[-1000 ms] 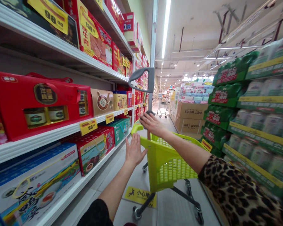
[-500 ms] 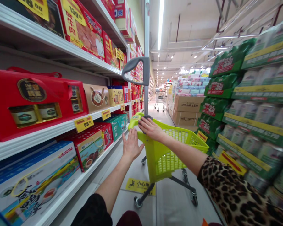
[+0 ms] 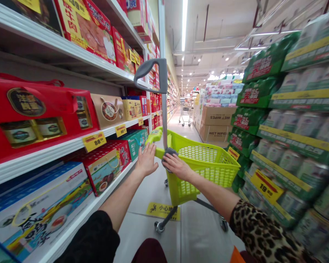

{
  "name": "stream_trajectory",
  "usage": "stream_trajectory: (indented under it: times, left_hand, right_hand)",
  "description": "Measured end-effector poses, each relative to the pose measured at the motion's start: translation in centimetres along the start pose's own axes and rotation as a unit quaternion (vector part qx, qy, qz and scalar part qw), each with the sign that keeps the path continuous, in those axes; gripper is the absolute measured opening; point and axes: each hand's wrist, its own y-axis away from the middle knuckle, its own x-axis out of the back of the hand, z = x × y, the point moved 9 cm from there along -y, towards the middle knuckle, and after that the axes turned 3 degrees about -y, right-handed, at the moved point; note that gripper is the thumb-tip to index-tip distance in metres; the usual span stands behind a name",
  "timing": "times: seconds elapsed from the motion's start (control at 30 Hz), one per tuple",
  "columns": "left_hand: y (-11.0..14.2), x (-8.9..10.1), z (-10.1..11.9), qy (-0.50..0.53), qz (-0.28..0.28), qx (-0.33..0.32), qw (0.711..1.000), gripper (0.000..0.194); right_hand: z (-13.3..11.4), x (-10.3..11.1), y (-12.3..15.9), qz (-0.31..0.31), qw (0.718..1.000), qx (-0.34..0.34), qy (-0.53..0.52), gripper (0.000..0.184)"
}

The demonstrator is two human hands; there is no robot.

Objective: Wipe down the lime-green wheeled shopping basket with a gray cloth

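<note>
While a lime-green shopping cart [image 3: 203, 164] is pushed along a supermarket aisle, red gift boxes [image 3: 44, 117] are shown on white shelving [image 3: 44, 162] at far left, with a yellow price tag [image 3: 93, 141] fixed to the shelf edge. The left hand [image 3: 146, 160] is held spread, fingers apart, at the cart's green rail; contact cannot be confirmed. The cart is located ahead, between both hands, above a yellow floor sign [image 3: 162, 211]. The right hand [image 3: 178, 167] is curled palm-down over a grey grip [image 3: 168, 150]. Wet-wipes cartons [image 3: 216, 126] and green shrink-wrapped multipacks [image 3: 252, 75] are stacked at right. Steering is judged the step in hand; a straight course down the aisle is called for.
</note>
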Motion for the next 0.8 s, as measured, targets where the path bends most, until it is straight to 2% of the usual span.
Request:
stream_trajectory:
  times: [0.23, 0.33, 0.43, 0.57, 0.63, 0.7, 0.8]
  left_hand:
    - [0.4, -0.3, 0.3, 0.012, 0.014, 0.006, 1.000, 0.075]
    - [0.4, -0.2, 0.2, 0.024, 0.020, 0.009, 0.999, 0.074]
    - [0.4, -0.2, 0.2, 0.030, 0.028, 0.007, 0.999, 0.073]
    - [0.6, -0.3, 0.3, 0.035, 0.047, 0.010, 0.998, 0.071]
    - [0.7, -0.3, 0.4, 0.037, 0.054, 0.015, 0.998, 0.071]
    - [0.8, -0.4, 0.5, 0.038, 0.055, 0.021, 0.998, 0.072]
    - [1.0, -0.4, 0.8, 0.035, 0.054, 0.030, 0.997, 0.073]
  right_hand:
    - [-4.2, -6.1, 4.0, -0.103, 0.990, 0.091, -0.036, 0.031]
    - [-5.9, -7.8, 5.3, -0.149, 0.979, 0.129, -0.061, 0.028]
    - [-5.6, -6.7, 4.0, -0.143, 0.976, 0.153, -0.058, 0.028]
    - [-1.9, -3.1, -0.2, -0.075, 0.990, 0.116, -0.014, 0.035]
    - [-1.2, -2.6, -0.8, -0.070, 0.989, 0.132, -0.012, 0.037]
    - [-1.4, -3.2, 0.0, -0.073, 0.988, 0.132, -0.018, 0.036]
    - [-3.4, -6.0, 3.8, -0.092, 0.987, 0.121, -0.044, 0.035]
